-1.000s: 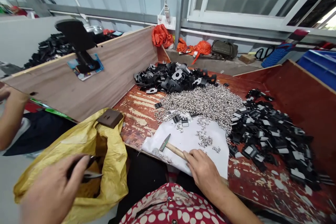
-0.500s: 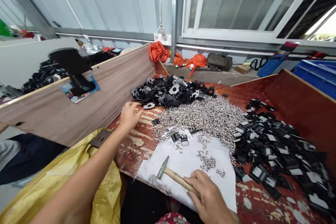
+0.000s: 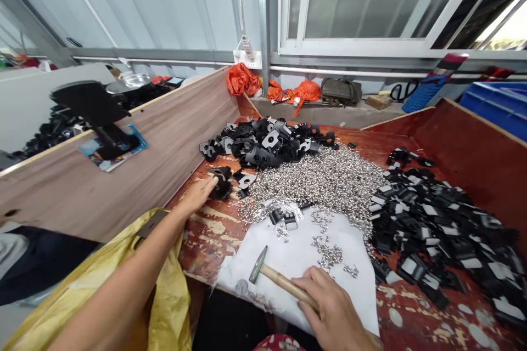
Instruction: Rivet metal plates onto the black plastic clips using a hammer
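My right hand (image 3: 329,304) is wrapped round the wooden handle of a small hammer (image 3: 284,283), whose head lies over a white cloth (image 3: 349,307) at the front of the bench. My left hand (image 3: 197,196) is closed against a small bunch of black parts (image 3: 221,182); its thumb and fingertips are partly hidden by them. One loose black part with a hole (image 3: 247,181) lies just right of that bunch. Behind it rises a heap of flat black holed parts (image 3: 263,145). A large mound of small shiny rivets (image 3: 317,178) spreads between heap and cloth.
Black assembled-looking pieces (image 3: 444,230) are heaped at the right. A wooden side board (image 3: 181,142) bounds the left, with a black stand (image 3: 102,120) on it. A yellow sack (image 3: 164,296) hangs at the front left. A blue crate (image 3: 498,104) stands at right.
My left hand has drawn back from the heap toward me, bringing a bunch of black parts with it. My right hand keeps the hammer in nearly the same place.
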Motion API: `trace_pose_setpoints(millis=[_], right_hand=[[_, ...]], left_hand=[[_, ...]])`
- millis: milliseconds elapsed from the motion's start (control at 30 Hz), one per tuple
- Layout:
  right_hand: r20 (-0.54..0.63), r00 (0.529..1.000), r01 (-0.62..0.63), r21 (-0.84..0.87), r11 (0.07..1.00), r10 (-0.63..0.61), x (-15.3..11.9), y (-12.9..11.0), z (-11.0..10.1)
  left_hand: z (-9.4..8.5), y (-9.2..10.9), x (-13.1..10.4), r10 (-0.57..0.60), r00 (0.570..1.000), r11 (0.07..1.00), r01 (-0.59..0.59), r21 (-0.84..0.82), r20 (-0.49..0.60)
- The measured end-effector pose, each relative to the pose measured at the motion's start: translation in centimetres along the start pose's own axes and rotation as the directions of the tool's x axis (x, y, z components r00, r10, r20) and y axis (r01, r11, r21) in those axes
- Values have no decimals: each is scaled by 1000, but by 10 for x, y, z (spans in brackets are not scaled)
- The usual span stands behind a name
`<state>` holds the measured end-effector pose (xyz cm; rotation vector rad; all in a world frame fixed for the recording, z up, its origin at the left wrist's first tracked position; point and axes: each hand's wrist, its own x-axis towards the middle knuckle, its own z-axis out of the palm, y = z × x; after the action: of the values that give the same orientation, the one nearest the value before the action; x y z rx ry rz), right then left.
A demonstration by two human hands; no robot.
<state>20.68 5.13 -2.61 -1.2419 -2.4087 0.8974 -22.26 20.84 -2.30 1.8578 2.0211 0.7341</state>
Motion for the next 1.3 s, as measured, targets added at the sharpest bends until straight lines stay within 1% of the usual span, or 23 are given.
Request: trace_pose_setpoints(millis=[100,167,233,300,367,433,467,500,567,633,667,733,833,900,967,1033,1100,1167,1233,1267,1300], right_hand=[[-27,1000,13,-26,1000,-13,-1,-2,-1],[-39,999,18,-38,999,-20,-1,-2,-1],[-48,998,26,-42,999,-28,-2,-2,-1],[-68,997,34,-46,998,-37,-3,-2,0],[-89,995,38,-53,998,-42,-3,-1,1],[-98,994,36,-64,997,-43,-3,-1,2],[-98,994,34,-68,997,-40,-3,-2,2],[-97,995,30,-71,997,-37,-3,-2,2],[-94,995,16,-70,997,-22,-4,-4,1],[-93,996,6,-68,998,-12,-4,-5,1],[-96,995,4,-69,998,-11,-4,-5,0],[-105,994,2,-76,997,-10,-4,-6,0],[-114,994,-7,-83,996,-2,-4,-7,-1],[-110,994,-14,-78,997,6,-4,-8,-1],[-102,995,-16,-67,998,9,-4,-9,-1],[-93,996,-11,-60,998,5,-4,-9,-2],[-85,996,-6,-62,998,0,-4,-8,-2],[-81,997,4,-66,998,-9,-4,-7,-2],[-75,997,16,-67,998,-21,-3,-6,-1],[-72,997,20,-70,997,-25,-3,-6,-1],[-69,997,24,-77,997,-29,-3,-5,0]], left_hand=[[-13,-5,-35,2,1000,1000,-2,2,-2],[-25,-4,-52,1,999,999,1,50,-36],[-38,1,-68,4,994,992,9,124,-105],[-47,12,-85,29,988,981,1,195,-153],[-49,28,-105,76,989,970,-44,241,-124],[-44,43,-124,115,992,958,-96,269,-54],[-40,49,-131,117,992,953,-100,284,-42],[-36,53,-136,102,993,949,-79,304,-61],[-31,56,-139,40,986,941,18,338,-163],[-31,52,-130,-15,964,933,109,343,-266],[-32,49,-122,-27,956,933,129,337,-292],[-35,46,-103,-18,959,939,114,326,-283],[-35,49,-77,14,981,954,45,297,-194],[-33,53,-64,24,989,967,15,254,-149],[-35,53,-55,9,988,982,20,187,-155],[-43,49,-51,-33,980,994,52,93,-194],[-55,42,-55,-89,970,996,87,-20,-227],[-66,38,-67,-133,966,986,107,-126,-221],[-70,36,-88,-157,971,972,120,-203,-180],[-69,36,-101,-154,977,966,117,-230,-146],[-66,36,-113,-123,987,965,95,-244,-103]])
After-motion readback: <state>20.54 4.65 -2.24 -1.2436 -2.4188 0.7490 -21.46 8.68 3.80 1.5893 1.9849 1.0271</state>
